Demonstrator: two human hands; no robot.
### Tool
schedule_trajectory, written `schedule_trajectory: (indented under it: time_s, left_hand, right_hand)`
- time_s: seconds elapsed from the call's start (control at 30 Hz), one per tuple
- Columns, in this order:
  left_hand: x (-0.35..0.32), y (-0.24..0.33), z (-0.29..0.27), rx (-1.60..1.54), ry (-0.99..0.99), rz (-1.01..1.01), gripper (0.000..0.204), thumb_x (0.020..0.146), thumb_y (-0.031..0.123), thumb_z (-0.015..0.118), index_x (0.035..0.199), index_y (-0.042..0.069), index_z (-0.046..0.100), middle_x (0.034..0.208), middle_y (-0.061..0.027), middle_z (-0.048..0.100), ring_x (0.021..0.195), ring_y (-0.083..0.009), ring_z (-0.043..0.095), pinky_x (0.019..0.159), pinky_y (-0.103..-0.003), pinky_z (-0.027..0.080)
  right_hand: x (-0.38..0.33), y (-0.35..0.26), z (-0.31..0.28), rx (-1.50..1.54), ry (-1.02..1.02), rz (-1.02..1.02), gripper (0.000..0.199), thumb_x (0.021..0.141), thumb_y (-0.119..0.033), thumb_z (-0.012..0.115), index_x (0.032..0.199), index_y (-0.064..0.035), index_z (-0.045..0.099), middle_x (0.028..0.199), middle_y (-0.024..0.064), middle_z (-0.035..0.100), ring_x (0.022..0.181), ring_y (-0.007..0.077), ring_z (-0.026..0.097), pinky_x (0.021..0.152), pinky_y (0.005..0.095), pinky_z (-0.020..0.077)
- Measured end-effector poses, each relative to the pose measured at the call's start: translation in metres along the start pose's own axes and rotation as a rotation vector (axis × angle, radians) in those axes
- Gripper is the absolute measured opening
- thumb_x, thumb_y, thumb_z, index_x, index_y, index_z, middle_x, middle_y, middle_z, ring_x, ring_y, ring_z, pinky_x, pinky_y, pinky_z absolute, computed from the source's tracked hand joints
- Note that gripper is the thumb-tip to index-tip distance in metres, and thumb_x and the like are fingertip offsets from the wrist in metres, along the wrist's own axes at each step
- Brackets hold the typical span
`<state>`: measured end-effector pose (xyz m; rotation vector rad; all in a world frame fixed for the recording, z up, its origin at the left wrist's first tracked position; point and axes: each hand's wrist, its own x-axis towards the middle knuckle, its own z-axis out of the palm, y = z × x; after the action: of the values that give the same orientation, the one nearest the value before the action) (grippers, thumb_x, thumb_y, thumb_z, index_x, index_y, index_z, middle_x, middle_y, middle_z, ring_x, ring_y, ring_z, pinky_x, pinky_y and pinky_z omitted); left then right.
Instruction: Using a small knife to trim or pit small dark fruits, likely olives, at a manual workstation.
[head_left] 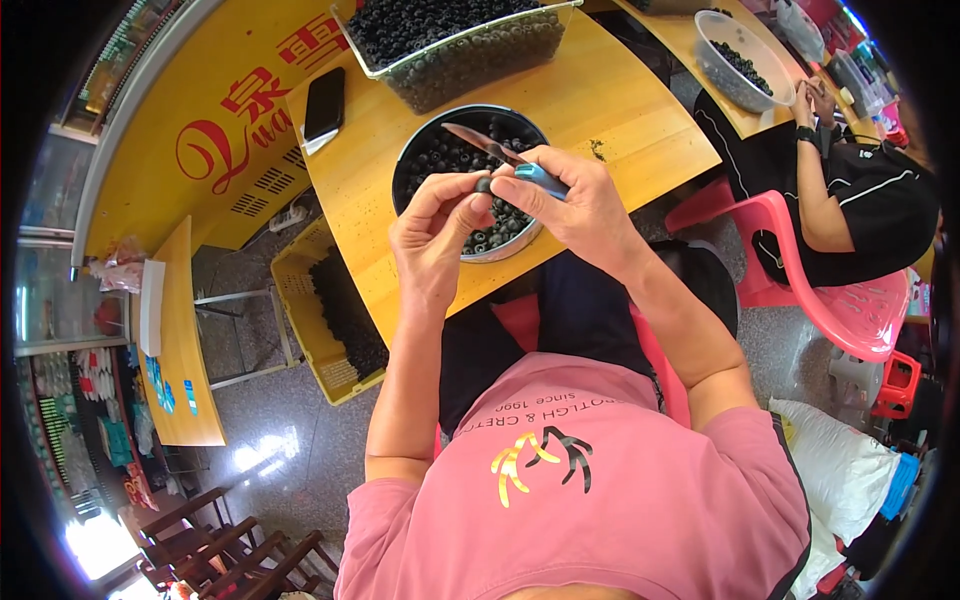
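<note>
My left hand (438,228) pinches a small dark round piece (484,185) between thumb and fingertips. Wrapped round the blue handle of a knife (542,181) is my right hand (588,205), its thumb right beside the piece. The knife's blade slants up and to the left, away from the piece. Both hands are over a round tub (490,256) filled with similar dark, bead-like pieces, some showing a pale hole or ring. Just beyond the tub stands a clear rectangular bin (470,72) heaped with more of them.
A dark phone (324,103) lies at the left on the wooden table (620,120). A yellow crate (300,285) with dark contents sits on the floor. At the right, a person (850,195) on a pink chair (790,270) works near a clear bowl (712,30). White sacks (840,460) lie lower right.
</note>
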<state>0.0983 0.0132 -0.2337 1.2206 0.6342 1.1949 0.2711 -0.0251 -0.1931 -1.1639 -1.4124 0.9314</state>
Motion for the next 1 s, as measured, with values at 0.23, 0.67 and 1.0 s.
schedule_trajectory:
  time_s: [0.23, 0.67, 1.0]
  left_hand:
    - [-0.004, 0.005, 0.005, 0.02, 0.055, -0.013, 0.022, 0.087, -0.001, 0.067, 0.109, -0.002, 0.065, 0.098, -0.0035, 0.062, 0.078, -0.0095, 0.061, 0.072, -0.021, 0.052]
    - [-0.001, -0.003, -0.005, -0.145, 0.019, -0.049, 0.016, 0.091, 0.011, 0.066, 0.104, 0.003, 0.062, 0.085, -0.0017, 0.063, 0.072, -0.0083, 0.057, 0.068, -0.021, 0.047]
    - [-0.001, -0.003, -0.001, -0.127, -0.004, -0.03, 0.018, 0.09, 0.009, 0.067, 0.106, 0.003, 0.062, 0.088, -0.0013, 0.063, 0.074, -0.0083, 0.058, 0.07, -0.021, 0.048]
  right_hand:
    - [0.004, 0.015, 0.009, 0.131, 0.011, 0.037, 0.021, 0.091, -0.02, 0.069, 0.095, 0.0, 0.065, 0.08, -0.0046, 0.059, 0.076, 0.0026, 0.052, 0.068, 0.021, 0.0454]
    - [0.005, 0.018, 0.001, -0.55, 0.098, -0.512, 0.014, 0.087, -0.011, 0.068, 0.099, -0.004, 0.065, 0.082, 0.0083, 0.064, 0.067, 0.0207, 0.061, 0.058, 0.0303, 0.0482]
    - [0.005, 0.02, -0.004, -0.662, 0.104, -0.586, 0.016, 0.084, -0.009, 0.069, 0.099, -0.0065, 0.066, 0.08, 0.0086, 0.063, 0.069, 0.0258, 0.062, 0.058, 0.0347, 0.0487]
